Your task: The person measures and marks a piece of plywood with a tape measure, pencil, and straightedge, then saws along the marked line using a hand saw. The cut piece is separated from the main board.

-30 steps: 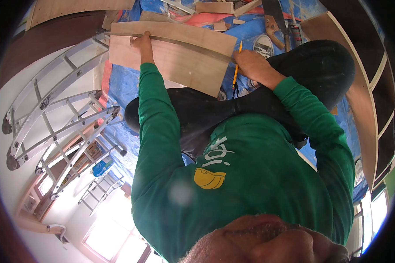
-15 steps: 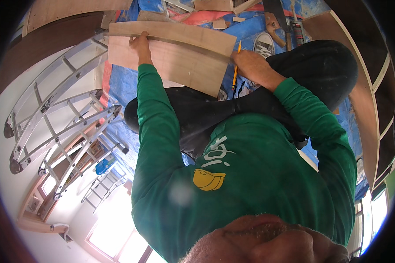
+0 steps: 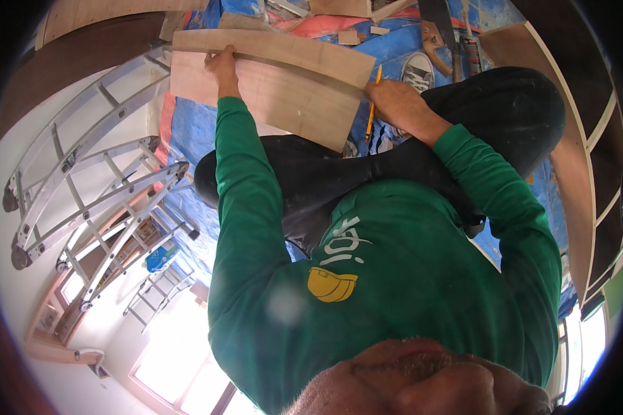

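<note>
A pale plywood board (image 3: 304, 111) lies across the space in front of my folded legs, with a long narrow strip (image 3: 291, 67) running along it. My left hand (image 3: 221, 68) grips the strip near its left end, fingers closed on it. My right hand (image 3: 399, 104) is closed at the board's right end, by the strip's end, with a yellow pencil (image 3: 371, 115) upright in it. A sneaker (image 3: 417, 72) shows just beyond my right hand.
Aluminium ladders (image 3: 83, 207) stand to the left. A handsaw (image 3: 436, 52), a sealant tube (image 3: 473, 54) and wood offcuts (image 3: 349, 38) lie beyond the board on blue sheeting (image 3: 194, 131). A wooden framed panel (image 3: 567, 159) runs along the right.
The board's far edge and my left hand are slightly higher in the view than before. Both hands keep the same grip; little else differs.
</note>
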`<state>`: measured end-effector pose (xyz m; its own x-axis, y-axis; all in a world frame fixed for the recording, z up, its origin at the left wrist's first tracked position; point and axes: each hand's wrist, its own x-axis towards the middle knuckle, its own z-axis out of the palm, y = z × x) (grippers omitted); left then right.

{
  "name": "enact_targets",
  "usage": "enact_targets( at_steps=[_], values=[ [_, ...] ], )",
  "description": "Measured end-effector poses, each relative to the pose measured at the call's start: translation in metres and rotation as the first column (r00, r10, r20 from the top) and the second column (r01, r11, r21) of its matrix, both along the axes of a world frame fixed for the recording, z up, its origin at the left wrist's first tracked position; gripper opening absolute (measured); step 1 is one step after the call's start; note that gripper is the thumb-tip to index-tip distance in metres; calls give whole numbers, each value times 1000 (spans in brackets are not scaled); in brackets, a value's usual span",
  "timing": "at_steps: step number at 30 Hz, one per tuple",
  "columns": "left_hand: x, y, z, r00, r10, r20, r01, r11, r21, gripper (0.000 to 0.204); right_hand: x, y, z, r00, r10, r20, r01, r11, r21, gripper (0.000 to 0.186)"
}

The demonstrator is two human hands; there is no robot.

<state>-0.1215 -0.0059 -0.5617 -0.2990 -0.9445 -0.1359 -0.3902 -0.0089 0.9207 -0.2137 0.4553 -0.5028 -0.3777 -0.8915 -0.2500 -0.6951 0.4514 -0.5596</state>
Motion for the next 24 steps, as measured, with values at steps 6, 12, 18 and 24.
enact_targets(
  at_steps=[6, 12, 18, 24],
  values=[
    [5, -19, -13, 998, -36, 53, 36, 999, 14, 98, 1, 1, -7, 1000, 10, -17, -10, 1000, -5, 18],
    [12, -40, -28, 1000, -24, 7, 23, 989, 143, 81, 2, 2, -14, 1000, 15, -3, -15, 998, -63, 14],
    [15, -18, -7, 998, 9, -63, 1, 987, 160, 53, 0, -1, -9, 999, 29, 37, -29, 1000, -4, 21],
    [12, -3, 7, 998, 8, -69, 3, 988, 154, 61, -2, -4, -7, 1000, 19, 20, -21, 998, 56, 23]
  ],
)
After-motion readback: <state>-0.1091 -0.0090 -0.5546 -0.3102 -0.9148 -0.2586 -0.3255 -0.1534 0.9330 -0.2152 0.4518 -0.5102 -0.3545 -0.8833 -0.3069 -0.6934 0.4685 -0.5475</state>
